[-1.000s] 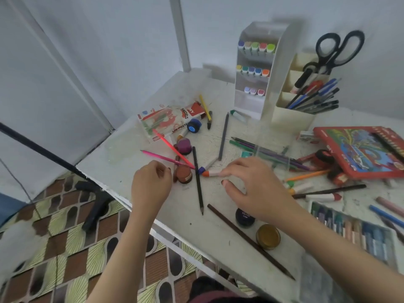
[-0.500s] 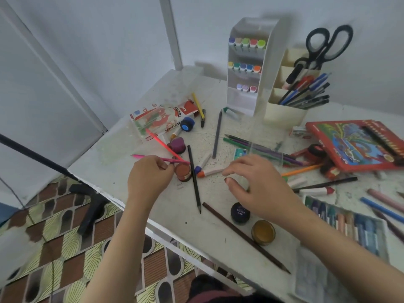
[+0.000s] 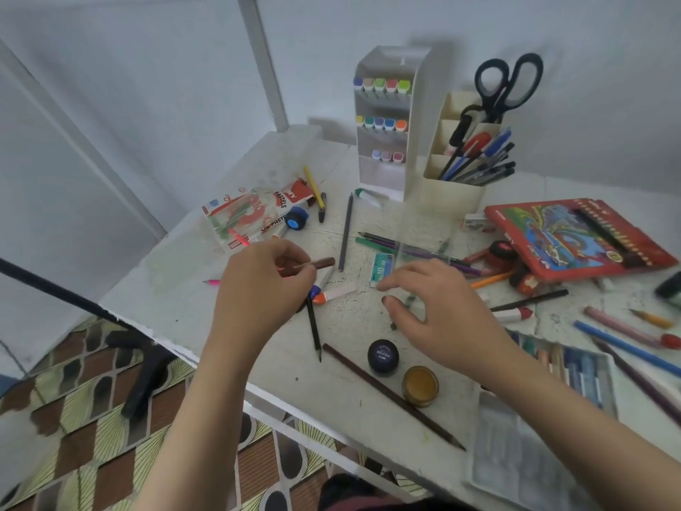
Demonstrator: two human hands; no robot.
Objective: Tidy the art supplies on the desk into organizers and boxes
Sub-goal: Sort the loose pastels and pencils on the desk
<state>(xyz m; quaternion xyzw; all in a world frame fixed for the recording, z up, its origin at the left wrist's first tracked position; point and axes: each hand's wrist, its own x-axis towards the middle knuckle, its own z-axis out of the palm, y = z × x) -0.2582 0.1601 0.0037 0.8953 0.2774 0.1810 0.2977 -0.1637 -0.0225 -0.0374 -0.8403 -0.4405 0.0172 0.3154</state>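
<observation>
**Two hands at work above the scattered supplies**

We see the left hand (image 3: 263, 289) at the middle of the frame, its fingers curled and pinching a brown stick (image 3: 317, 263) that pokes out to the right; pink pencils (image 3: 237, 238) jut from the same fist toward the upper left. The right hand (image 3: 442, 315) sits just right of centre, arched over the counter (image 3: 177, 289) with fingers and thumb apart; we cannot tell whether it grips anything. Between the two hands lie a black pencil (image 3: 314, 328) and an orange-capped crayon (image 3: 331, 293). Below the right hand, a dark paint jar (image 3: 383, 357) and a yellow jar (image 3: 420, 386) stand just beside each other, with a long brown pencil (image 3: 390, 396) slanting past them. At the top of the frame a white marker organizer (image 3: 383, 171) stands next to a cream pen holder (image 3: 453, 195) carrying black scissors (image 3: 506, 83). A red pencil box (image 3: 575, 237) lies at the right edge, an oil pastel box (image 3: 254, 217) at the upper left of the counter.
</observation>
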